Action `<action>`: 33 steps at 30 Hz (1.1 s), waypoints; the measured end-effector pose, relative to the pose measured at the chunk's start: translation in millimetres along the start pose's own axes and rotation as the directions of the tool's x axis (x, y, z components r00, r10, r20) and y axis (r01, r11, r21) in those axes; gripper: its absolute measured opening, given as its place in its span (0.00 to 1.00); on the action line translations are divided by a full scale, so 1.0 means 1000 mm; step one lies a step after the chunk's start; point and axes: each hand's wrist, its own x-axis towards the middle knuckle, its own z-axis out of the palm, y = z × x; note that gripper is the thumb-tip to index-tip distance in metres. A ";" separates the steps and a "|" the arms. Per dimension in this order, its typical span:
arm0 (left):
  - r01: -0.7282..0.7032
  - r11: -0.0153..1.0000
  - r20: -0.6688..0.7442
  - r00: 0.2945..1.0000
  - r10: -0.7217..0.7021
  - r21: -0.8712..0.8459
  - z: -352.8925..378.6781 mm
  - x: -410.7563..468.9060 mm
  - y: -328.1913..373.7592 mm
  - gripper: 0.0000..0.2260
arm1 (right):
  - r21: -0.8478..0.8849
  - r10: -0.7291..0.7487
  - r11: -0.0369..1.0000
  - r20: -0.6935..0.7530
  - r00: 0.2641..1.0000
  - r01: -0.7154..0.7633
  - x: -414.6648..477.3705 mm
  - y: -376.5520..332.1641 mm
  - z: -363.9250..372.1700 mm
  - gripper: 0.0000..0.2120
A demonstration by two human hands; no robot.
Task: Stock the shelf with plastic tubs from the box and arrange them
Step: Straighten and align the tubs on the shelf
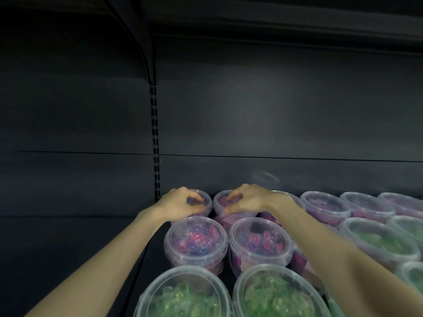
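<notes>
Dark shelf [80, 248] w/ rows of clear tubs: green ones near, pink ones mid and far. Left hand [180, 205] is clamped on the far-left pink tub [207, 203], right hand [246, 201] on the tub beside it [220, 203], hands apart. Risk: tubs sit tight, so a hard shove could tip one or nudge the row behind the wrists.

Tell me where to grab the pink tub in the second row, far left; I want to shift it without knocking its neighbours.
Grip the second-row pink tub by its lid rim, coming from above with fingers on its open left side and front. Neighbouring tubs crowd its right and back, and the flared rim probably gives the surest hold.
</notes>
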 end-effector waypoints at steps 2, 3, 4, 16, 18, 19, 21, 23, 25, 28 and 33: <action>-0.007 1.000 -0.013 1.000 0.007 -0.011 0.001 -0.001 -0.002 0.15 | -0.022 0.008 1.000 -0.014 1.000 -0.008 0.002 -0.002 0.001 0.27; -0.013 1.000 -0.007 1.000 0.013 -0.006 0.001 -0.001 -0.002 0.14 | -0.030 0.012 0.999 -0.016 1.000 -0.013 0.003 -0.002 0.002 0.27; -0.017 1.000 0.004 1.000 0.017 -0.002 0.000 -0.001 -0.002 0.14 | -0.034 0.016 0.999 -0.015 1.000 -0.017 0.003 -0.002 0.002 0.28; -0.036 0.999 -0.030 0.999 0.037 0.022 0.000 -0.006 0.011 0.08 | -0.051 -0.022 0.999 -0.059 0.998 0.019 -0.013 -0.002 0.004 0.22; -0.099 0.995 -0.146 0.985 0.095 -0.020 -0.001 -0.017 0.016 0.05 | 0.014 -0.067 0.997 -0.178 0.982 0.071 -0.025 -0.003 -0.001 0.16; -0.124 0.992 -0.193 0.974 0.115 -0.035 -0.002 -0.026 0.021 0.05 | 0.034 -0.093 0.994 -0.220 0.971 0.103 -0.033 -0.004 -0.004 0.14; -0.172 0.984 -0.227 0.961 0.156 -0.054 -0.003 -0.049 0.033 0.05 | 0.011 -0.142 0.989 -0.237 0.961 0.149 -0.055 -0.007 -0.011 0.12; -0.212 0.977 -0.171 0.964 0.204 -0.034 0.000 -0.071 0.044 0.05 | -0.040 -0.164 0.986 -0.183 0.969 0.159 -0.079 -0.010 -0.012 0.12; -0.208 0.978 -0.040 0.977 0.208 0.013 0.005 -0.090 0.050 0.06 | -0.129 -0.137 0.984 -0.086 0.987 0.125 -0.098 -0.011 -0.005 0.15; -0.159 0.987 0.066 0.986 0.156 0.037 0.008 -0.105 0.055 0.10 | -0.205 -0.097 0.973 0.055 0.994 0.106 -0.118 -0.010 0.006 0.23; -0.082 0.992 0.008 0.997 0.082 0.092 0.008 -0.116 0.059 0.13 | -0.152 -0.098 0.982 0.077 0.992 0.109 -0.130 -0.009 0.008 0.26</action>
